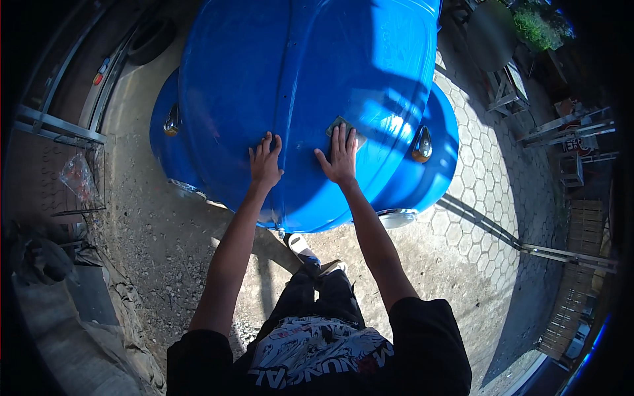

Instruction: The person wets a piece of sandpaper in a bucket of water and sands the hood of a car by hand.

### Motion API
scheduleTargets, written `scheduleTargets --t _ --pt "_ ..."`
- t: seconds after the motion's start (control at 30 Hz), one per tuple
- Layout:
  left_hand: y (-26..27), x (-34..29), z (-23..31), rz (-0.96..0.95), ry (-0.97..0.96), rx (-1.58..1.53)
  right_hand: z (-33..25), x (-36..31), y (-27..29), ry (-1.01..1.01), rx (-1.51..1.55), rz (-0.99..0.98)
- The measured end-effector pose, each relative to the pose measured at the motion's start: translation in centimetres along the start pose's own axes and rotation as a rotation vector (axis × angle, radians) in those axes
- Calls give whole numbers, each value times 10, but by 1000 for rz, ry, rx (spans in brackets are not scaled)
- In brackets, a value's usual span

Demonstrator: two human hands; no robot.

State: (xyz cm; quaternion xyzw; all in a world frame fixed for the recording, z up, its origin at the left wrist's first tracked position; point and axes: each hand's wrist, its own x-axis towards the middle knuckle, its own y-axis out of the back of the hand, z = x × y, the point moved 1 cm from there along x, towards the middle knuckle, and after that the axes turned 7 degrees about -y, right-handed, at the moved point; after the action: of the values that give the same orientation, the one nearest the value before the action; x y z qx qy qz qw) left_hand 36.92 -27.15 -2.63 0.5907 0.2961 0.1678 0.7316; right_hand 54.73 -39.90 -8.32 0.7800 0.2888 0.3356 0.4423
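In front of me is the rounded front hood of a blue car (pixel 244 86), with a raised ridge down its middle. My left hand (pixel 265 162) lies on the hood just left of the ridge, fingers apart, holding nothing. On the other side of the ridge, my right hand (pixel 341 155) presses a thin grey-green pad (pixel 361 138) flat against the paint under its fingers. Part of the pad is covered by the hand, and I cannot tell its exact kind. Pale hazy marks show on the paint near it.
Chrome-trimmed lamps (pixel 422 144) sit on the fenders, and a round headlight (pixel 397 218) is low at the right. A tire (pixel 152 41) lies at the far left. Hexagonal paving (pixel 472 178) spans the right, with metal rails (pixel 561 256) beyond. Gravelly ground surrounds my feet.
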Motion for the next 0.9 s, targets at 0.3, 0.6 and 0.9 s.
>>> scheduleTargets --t 0.3,0.6,0.9 --pt "-20 -7 -29 235 -126 -117 -50 0 -12 325 8 -183" --pt "-28 -1 -25 205 -191 -314 -76 73 -28 127 46 -58" --pt "-28 -7 -47 264 -236 -325 -79 -12 -29 225 -29 -256"
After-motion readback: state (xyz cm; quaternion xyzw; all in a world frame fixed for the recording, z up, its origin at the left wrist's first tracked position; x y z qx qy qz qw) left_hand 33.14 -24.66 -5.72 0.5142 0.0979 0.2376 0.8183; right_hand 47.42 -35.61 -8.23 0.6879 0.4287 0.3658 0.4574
